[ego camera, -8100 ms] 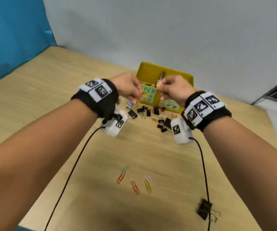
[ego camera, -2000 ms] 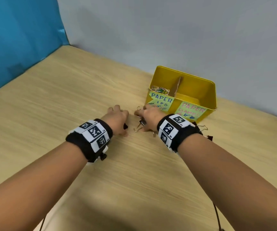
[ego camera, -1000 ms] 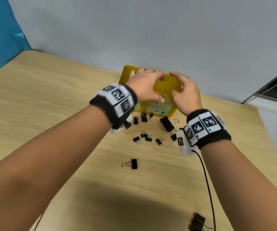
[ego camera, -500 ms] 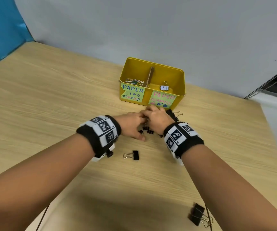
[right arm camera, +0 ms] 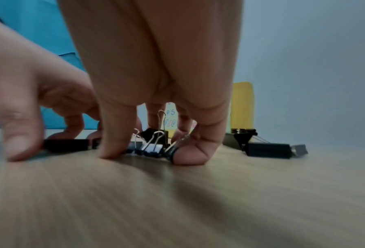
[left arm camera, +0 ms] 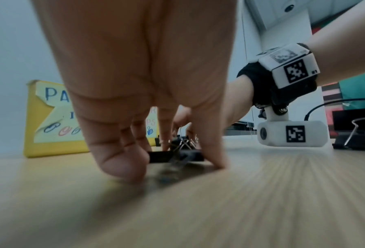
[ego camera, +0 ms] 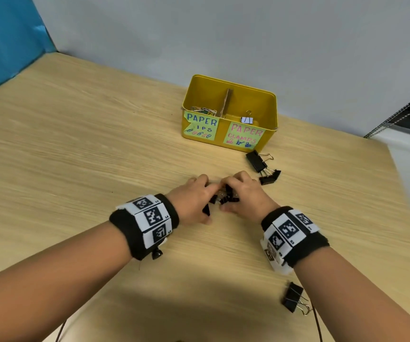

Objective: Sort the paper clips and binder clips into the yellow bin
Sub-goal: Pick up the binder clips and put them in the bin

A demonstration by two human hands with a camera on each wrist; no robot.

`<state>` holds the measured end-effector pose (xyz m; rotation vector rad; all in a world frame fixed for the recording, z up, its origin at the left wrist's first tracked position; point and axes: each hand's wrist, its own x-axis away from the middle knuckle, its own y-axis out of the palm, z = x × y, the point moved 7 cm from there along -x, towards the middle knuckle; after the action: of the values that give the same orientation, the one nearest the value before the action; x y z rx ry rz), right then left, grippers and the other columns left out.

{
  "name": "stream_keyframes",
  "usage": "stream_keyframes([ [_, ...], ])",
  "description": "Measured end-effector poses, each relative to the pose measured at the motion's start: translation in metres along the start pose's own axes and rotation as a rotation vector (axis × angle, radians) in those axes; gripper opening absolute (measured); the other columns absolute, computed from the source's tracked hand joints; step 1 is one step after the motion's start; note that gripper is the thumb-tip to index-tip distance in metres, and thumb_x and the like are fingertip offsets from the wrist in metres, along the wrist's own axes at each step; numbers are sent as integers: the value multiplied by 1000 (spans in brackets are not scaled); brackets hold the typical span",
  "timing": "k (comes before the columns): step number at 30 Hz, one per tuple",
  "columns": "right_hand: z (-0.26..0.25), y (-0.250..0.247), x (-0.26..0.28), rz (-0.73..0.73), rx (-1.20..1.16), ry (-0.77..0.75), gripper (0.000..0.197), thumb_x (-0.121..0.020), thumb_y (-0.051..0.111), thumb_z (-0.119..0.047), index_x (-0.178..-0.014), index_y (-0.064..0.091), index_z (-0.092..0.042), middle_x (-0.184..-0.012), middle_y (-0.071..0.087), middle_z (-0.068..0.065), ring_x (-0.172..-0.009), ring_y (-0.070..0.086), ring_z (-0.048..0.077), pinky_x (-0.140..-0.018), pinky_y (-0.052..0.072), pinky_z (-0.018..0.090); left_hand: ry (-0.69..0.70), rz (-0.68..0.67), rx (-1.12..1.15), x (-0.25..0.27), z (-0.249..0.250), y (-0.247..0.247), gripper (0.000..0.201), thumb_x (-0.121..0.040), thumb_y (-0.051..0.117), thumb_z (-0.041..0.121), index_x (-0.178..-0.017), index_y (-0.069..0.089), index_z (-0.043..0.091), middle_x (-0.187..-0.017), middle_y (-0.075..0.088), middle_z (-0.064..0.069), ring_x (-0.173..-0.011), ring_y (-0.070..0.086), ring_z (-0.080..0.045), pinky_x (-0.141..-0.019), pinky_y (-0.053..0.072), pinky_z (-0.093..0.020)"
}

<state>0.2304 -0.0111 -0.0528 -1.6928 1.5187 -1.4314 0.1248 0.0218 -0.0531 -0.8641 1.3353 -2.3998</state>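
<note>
Both hands [ego camera: 220, 197] curl over small binder clips [right arm camera: 149, 147], apparently gathering; their count is hidden.

Even soft indoor light, faint shadows beneath forearms, wrist views blurred close up, wide-angle edge distortion

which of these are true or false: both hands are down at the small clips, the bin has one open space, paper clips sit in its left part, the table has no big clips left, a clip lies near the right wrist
1. Both the left hand and right hand are down at the small binder clips. True.
2. The yellow bin is one open space. False: a divider splits it in two.
3. Paper clips lie in its left part. True.
4. No big clips remain on the table. False: two large binder clips lie before the bin.
5. A lone binder clip lies near the right wrist. True.
</note>
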Motion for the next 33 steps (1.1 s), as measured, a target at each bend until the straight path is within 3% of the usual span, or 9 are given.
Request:
stream_keyframes([
  [5, 2, -7, 2, 100, -52, 1, 50, -79, 71, -19, -127, 55, -17, -122, 51, 9, -116, 51, 26, -102, 41, 32, -33, 81, 184, 1, 6, -5, 90, -78, 69, 20, -146, 10, 23, -140, 39, -11, -122, 48, -28, -99, 45, -41],
  [11, 1, 1, 6, 146, 23, 31, 29, -86, 57, -17, -114, 62, -14, -120, 51, 11, -111, 53, 32, -97, 46, 37, -31, 39, 45, 0, 11, -3, 45, -84, 61, 20, -127, 48, 16, -125, 41, -11, -106, 56, -30, -91, 49, -36],
  [16, 0, -1, 8, 162, 23, 13, 28, -87, 57, -16, -113, 66, -10, -120, 53, 11, -110, 56, 28, -93, 46, 32, -22, 55, 19, 0, 15, -4, 35, -84, 61, 19, -118, 56, 14, -120, 45, -12, -99, 58, -29, -79, 45, -29],
  [22, 12, -14, 14, 200, -104, 39, 24, -85, 64, -18, -108, 69, -11, -116, 58, 9, -110, 55, 23, -97, 42, 27, -12, 97, 106, 3, 5, -12, 30, -81, 65, 18, -111, 60, 16, -115, 49, -10, -98, 58, -28, -86, 50, -35],
  [26, 15, -44, 18, 272, -282, 68, 26, -84, 67, -19, -109, 68, -12, -114, 60, 6, -101, 60, 23, -92, 52, 39, -18, 222, 279, 5, -4, -42, 25, -80, 68, 21, -104, 62, 20, -104, 48, -1, -95, 55, -19, -89, 50, -31],
  [28, 13, -65, 20, 308, -426, 66, 29, -84, 66, -18, -112, 65, -13, -111, 62, 5, -83, 63, 17, -75, 57, 29, 5, 297, 322, 4, -2, -67, 22, -80, 68, 20, -101, 61, 21, -104, 48, 1, -91, 53, -16, -88, 51, -30],
  [30, 8, -95, 19, 395, -551, 50, 27, -85, 65, -16, -111, 65, -13, -101, 65, 2, -68, 60, 11, -62, 55, 20, 43, 382, 357, -1, 4, -100, 19, -80, 68, 19, -97, 60, 22, -103, 48, 0, -83, 52, -13, -82, 52, -29],
  [33, 3, -148, 3, 613, -593, 25, 23, -83, 68, -15, -105, 68, -13, -97, 66, 2, -69, 63, 18, -72, 59, 34, 89, 527, 302, -20, 18, -150, 23, -79, 69, 23, -100, 62, 21, -102, 50, -2, -88, 52, -16, -81, 46, -29],
])
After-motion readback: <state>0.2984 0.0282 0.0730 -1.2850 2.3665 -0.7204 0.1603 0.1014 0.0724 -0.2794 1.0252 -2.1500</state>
